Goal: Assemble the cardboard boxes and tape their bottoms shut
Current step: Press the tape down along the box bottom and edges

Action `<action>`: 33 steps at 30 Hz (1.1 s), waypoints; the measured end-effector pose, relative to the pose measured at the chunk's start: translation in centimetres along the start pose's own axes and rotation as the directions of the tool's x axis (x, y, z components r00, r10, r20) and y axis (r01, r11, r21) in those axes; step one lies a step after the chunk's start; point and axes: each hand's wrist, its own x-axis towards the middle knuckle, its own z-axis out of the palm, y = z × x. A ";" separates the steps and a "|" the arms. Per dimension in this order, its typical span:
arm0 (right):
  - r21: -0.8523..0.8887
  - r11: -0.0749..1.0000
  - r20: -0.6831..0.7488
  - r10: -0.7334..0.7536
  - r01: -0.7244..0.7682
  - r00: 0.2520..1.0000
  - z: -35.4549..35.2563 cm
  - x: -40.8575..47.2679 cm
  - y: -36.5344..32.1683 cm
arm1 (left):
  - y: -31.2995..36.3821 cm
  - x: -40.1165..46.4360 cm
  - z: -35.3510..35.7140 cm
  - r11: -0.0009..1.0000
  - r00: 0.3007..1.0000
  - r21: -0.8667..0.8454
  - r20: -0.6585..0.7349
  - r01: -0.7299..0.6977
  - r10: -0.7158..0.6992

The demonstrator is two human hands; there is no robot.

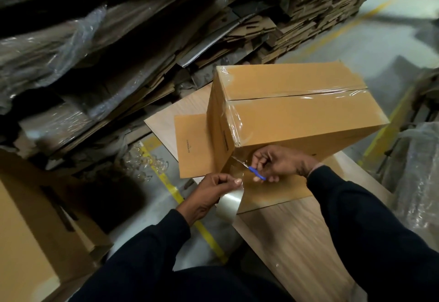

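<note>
A brown cardboard box (297, 111) stands upside down on a wooden table (297, 242), its lower flaps spread flat on the tabletop. Clear tape runs along the seam of its closed bottom and down the near left corner. My left hand (211, 195) grips a roll of clear tape (229, 204) just off the table's left edge. A strip of tape stretches from the roll up to the box's near corner. My right hand (278, 164) holds a small blue-handled cutter (257, 173) against that strip, right below the box's near edge.
Tall piles of flattened cardboard (237, 35) and plastic wrap fill the back and left. Another brown box (31, 242) stands on the floor at lower left. A yellow floor line (180, 202) runs beside the table. Wrapped goods (418, 171) stand at the right.
</note>
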 end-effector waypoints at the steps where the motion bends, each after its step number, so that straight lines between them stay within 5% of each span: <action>1: -0.017 1.000 -0.011 0.024 -0.025 1.000 0.4 0.2 0.5 | -0.1 -0.3 -0.2 1.000 1.000 -0.001 0.014 0.005 -0.004; 8: 0.131 0.978 -0.287 0.196 -0.164 0.938 6.9 1.2 6.6 | 1.0 -1.3 -2.9 0.998 0.999 -0.065 0.047 -0.001 0.004; 14: 0.497 0.816 -0.551 0.561 -0.296 0.618 15.7 0.8 14.1 | 5.8 -0.4 -4.2 0.941 0.975 -0.317 0.147 -0.113 0.167; 20: 0.549 0.724 -0.607 0.689 -0.417 0.398 21.1 0.1 17.3 | 11.8 3.3 -2.5 0.769 0.972 -0.639 0.161 -0.028 0.170; 24: 0.566 0.677 -0.521 0.736 -0.470 0.433 20.1 0.3 16.6 | 15.2 8.3 -1.1 0.660 0.969 -0.750 0.194 0.044 0.156; 26: 0.515 0.711 -0.603 0.698 -0.479 0.387 18.6 0.3 14.6 | 17.0 10.4 -0.1 0.683 0.973 -0.730 0.155 -0.004 0.171; 29: 0.413 0.896 -0.902 0.427 -0.164 0.061 15.9 0.2 8.0 | 19.0 12.2 1.6 0.767 0.977 -0.636 0.093 -0.088 0.190; 33: 0.127 0.955 -0.951 0.193 0.267 -0.241 11.3 0.7 -2.8 | 18.8 14.1 2.7 0.810 0.990 -0.582 0.061 -0.068 0.127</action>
